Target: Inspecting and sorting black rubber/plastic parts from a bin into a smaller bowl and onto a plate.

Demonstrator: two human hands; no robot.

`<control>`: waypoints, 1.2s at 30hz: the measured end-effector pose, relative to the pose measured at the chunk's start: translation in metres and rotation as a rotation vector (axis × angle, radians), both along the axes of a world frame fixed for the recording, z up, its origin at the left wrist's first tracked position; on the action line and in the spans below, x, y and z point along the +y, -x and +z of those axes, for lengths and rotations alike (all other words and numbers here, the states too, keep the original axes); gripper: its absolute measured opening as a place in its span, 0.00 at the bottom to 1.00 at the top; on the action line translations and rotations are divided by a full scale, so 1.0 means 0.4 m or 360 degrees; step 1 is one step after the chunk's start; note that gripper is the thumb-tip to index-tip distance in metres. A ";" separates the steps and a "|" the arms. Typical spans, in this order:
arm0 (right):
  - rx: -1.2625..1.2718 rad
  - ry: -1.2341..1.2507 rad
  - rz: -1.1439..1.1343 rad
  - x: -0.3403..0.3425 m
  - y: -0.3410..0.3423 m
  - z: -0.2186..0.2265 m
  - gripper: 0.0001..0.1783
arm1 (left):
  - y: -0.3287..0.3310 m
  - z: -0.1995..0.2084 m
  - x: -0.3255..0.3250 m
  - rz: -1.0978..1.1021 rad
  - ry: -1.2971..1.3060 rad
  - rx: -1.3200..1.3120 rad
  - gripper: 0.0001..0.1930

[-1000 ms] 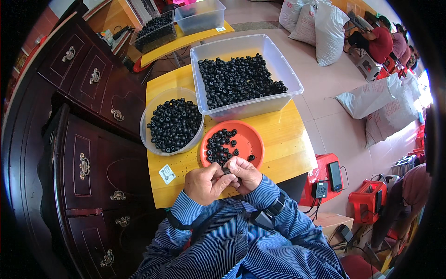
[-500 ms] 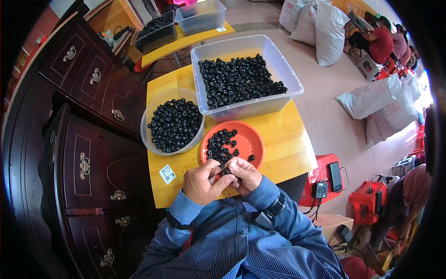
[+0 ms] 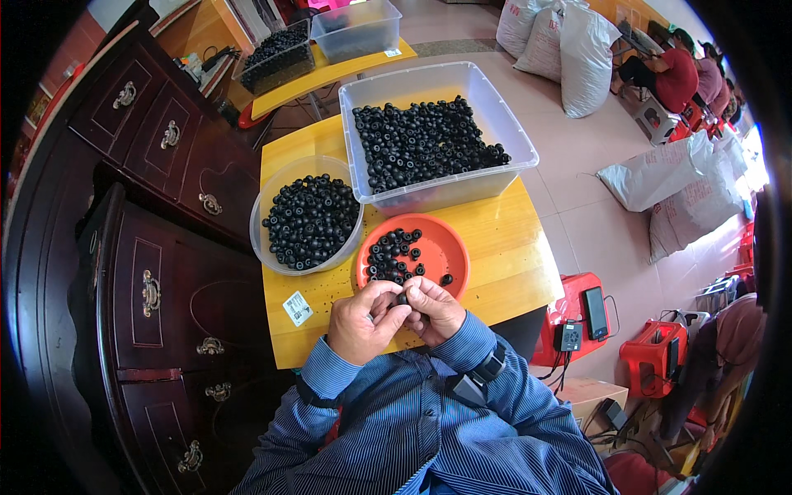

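In front of my chest, my left hand (image 3: 360, 323) and my right hand (image 3: 438, 310) meet at the near rim of a shallow orange bowl (image 3: 440, 249). Between their closed fingertips is a small black round part (image 3: 402, 299), held by both hands and partly covered by the fingers. Inside the bowl lie several loose black parts (image 3: 393, 247) of the same kind, rounded with a hole in the end. A round clear tub (image 3: 257, 234) full of them stands to the left of the bowl. Behind both, a large clear rectangular bin (image 3: 493, 97) holds a wide heap of them.
The yellow table (image 3: 495, 256) bears a white label (image 3: 297, 308) at its left. Dark wooden drawers (image 3: 177, 289) rise close on the left. At the right stand red stools (image 3: 653, 355) with cables and devices; white sacks (image 3: 587, 66) and seated people (image 3: 676, 73) are farther off.
The black part has turned slightly between my fingertips, and my left thumb and fingers have shifted a little around it. The bowl, tub and bin have stayed in place.
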State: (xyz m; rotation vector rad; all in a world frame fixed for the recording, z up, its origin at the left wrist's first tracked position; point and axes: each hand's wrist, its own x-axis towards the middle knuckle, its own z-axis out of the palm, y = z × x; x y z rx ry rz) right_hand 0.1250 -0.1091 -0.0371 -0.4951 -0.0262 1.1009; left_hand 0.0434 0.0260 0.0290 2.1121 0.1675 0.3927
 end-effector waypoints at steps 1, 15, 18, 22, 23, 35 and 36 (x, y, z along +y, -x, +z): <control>0.0007 0.0003 0.0019 0.000 0.000 -0.006 0.07 | 0.000 -0.002 0.002 -0.0007 0.0007 0.0002 0.14; 0.0428 -0.0075 0.0085 -0.002 -0.015 -0.008 0.26 | -0.007 0.044 0.102 0.0441 -0.0201 -0.0348 0.18; 0.0432 -0.0066 0.0072 0.005 -0.005 -0.002 0.29 | -0.010 0.009 0.008 0.0016 0.0041 -0.0179 0.15; 0.0320 -0.0066 0.0109 0.002 0.000 0.014 0.32 | 0.014 -0.047 -0.022 -0.0004 -0.0255 0.0166 0.17; 0.0304 -0.0099 0.0112 0.001 0.000 0.001 0.33 | 0.010 -0.044 -0.030 0.0005 -0.0355 0.0132 0.16; 0.0243 -0.0167 0.0148 -0.013 -0.003 -0.012 0.27 | 0.010 -0.061 -0.033 0.0099 -0.0119 -0.0065 0.16; 0.0198 -0.0119 0.0150 -0.017 -0.003 -0.013 0.24 | 0.006 -0.056 -0.033 0.0100 0.0062 -0.0112 0.16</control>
